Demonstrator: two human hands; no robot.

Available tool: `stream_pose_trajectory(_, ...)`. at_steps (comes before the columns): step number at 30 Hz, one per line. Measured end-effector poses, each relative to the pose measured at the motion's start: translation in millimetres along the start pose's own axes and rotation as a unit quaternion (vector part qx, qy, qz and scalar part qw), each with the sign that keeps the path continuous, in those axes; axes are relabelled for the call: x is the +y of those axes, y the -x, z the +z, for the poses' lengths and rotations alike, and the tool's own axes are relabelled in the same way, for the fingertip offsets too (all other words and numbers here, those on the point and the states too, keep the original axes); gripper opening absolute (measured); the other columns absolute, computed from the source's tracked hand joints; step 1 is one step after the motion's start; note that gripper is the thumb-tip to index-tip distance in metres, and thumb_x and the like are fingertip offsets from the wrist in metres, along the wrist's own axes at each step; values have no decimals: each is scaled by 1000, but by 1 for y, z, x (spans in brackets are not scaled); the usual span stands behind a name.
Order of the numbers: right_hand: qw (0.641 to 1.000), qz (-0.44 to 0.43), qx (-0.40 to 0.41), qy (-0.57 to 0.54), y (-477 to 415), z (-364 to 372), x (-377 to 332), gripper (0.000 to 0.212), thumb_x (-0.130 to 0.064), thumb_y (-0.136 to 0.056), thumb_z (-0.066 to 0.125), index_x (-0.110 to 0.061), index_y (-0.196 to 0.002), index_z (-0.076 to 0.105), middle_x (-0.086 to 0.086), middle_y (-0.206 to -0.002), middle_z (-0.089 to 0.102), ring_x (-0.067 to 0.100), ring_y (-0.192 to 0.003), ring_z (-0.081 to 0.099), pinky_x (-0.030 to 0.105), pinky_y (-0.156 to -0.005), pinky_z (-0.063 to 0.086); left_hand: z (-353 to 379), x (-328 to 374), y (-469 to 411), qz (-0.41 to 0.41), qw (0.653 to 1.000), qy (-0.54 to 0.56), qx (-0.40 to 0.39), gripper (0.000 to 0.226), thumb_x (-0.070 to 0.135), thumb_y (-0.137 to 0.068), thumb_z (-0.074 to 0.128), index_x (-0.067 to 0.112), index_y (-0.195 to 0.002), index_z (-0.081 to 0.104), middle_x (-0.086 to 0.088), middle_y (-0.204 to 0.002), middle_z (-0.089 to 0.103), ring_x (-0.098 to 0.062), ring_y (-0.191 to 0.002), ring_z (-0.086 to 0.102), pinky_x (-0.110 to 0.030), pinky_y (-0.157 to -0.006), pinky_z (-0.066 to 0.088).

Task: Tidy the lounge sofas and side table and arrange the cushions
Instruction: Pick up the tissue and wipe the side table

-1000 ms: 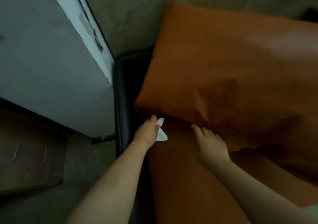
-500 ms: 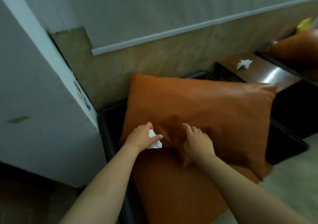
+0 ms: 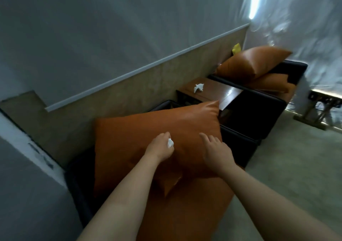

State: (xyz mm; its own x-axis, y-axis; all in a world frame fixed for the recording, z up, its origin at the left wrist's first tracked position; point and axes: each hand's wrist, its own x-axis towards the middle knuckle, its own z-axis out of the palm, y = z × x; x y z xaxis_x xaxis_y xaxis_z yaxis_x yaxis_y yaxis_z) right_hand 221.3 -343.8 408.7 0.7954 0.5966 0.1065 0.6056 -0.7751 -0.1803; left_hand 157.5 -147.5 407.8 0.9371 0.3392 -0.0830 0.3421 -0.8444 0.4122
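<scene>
Both bare forearms reach forward from the bottom of the frame, roughly parallel, elbows out of view. Left hand (image 3: 160,149) is curled into a loose fist, knuckles up, thumb and fingers pinched together in a closed grip with a scrap of something white in it. Right hand (image 3: 216,152) sits palm down with fingers spread and slightly bent, holding nothing. The two hands are near each other but apart.
</scene>
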Motion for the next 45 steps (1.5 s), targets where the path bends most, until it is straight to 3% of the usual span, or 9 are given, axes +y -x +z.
stream_pose_trajectory(6,999,36,15,10,27,-35,90,62,-18,-94,44,-21,-151,21,3,-136,48,22,-124,47,31,-91,43,32,103,-21,35,999,34,-23,11,23,-93,51,15,-99,46,-10,-96,64,-29,-84,64,-44,-73,54)
stream_pose_trajectory(11,998,62,14,27,55,-63,181,66,-18,-92,48,-20,-152,20,3,-137,47,22,-124,48,31,-88,45,72,203,-31,75,996,32,-30,17,22,-93,49,7,-99,53,-11,-95,64,-30,-88,62,-42,-75,52)
stream_pose_trajectory(14,996,76,14,33,69,-78,233,66,-19,-92,49,-20,-151,20,4,-136,47,23,-124,47,31,-90,44,95,262,-35,116,993,-10,-35,25,35,-92,59,10,-97,57,-6,-99,63,-25,-93,60,-32,-70,45)
stream_pose_trajectory(17,996,82,21,16,80,-88,271,65,-19,-92,49,-19,-151,21,5,-136,47,24,-124,47,33,-90,44,117,309,-38,149,987,-38,-33,30,44,-93,55,15,-84,53,-4,-95,65,-23,-89,60,-32,-67,44)
stream_pose_trajectory(21,996,89,26,-1,88,-95,308,63,-19,-93,49,-19,-151,22,5,-137,47,24,-124,47,33,-91,45,134,359,-46,177,983,-45,-34,32,43,-96,52,13,-84,54,-2,-85,63,-23,-82,61,-33,-64,45)
stream_pose_trajectory(27,993,117,15,4,85,-96,359,63,-19,-93,47,-19,-150,22,5,-135,47,24,-123,47,33,-87,44,148,395,-77,176,984,-16,-28,30,41,-95,54,13,-86,53,-4,-85,63,-24,-81,60,-36,-68,49)
stream_pose_trajectory(32,992,128,-2,3,62,-91,390,65,-18,-92,48,-19,-151,22,5,-134,47,24,-123,47,34,-89,44,161,404,-110,178,983,-16,-32,39,49,-96,48,13,-81,54,1,-73,54,-19,-68,54,-31,-57,38)
stream_pose_trajectory(36,992,127,-6,9,21,-87,414,65,-17,-90,49,-19,-150,23,6,-131,49,25,-120,48,35,-89,45,169,409,-153,167,985,9,-40,46,50,-99,39,17,-68,44,1,-64,49,-19,-58,48,-31,-53,32)
stream_pose_trajectory(45,991,135,1,17,-102,-86,455,62,-18,-91,48,-20,-149,26,5,-130,50,25,-119,49,36,-87,46,169,419,-275,164,986,15,-29,48,44,-102,34,13,-69,48,-1,-64,51,-21,-58,48,-32,-50,29)
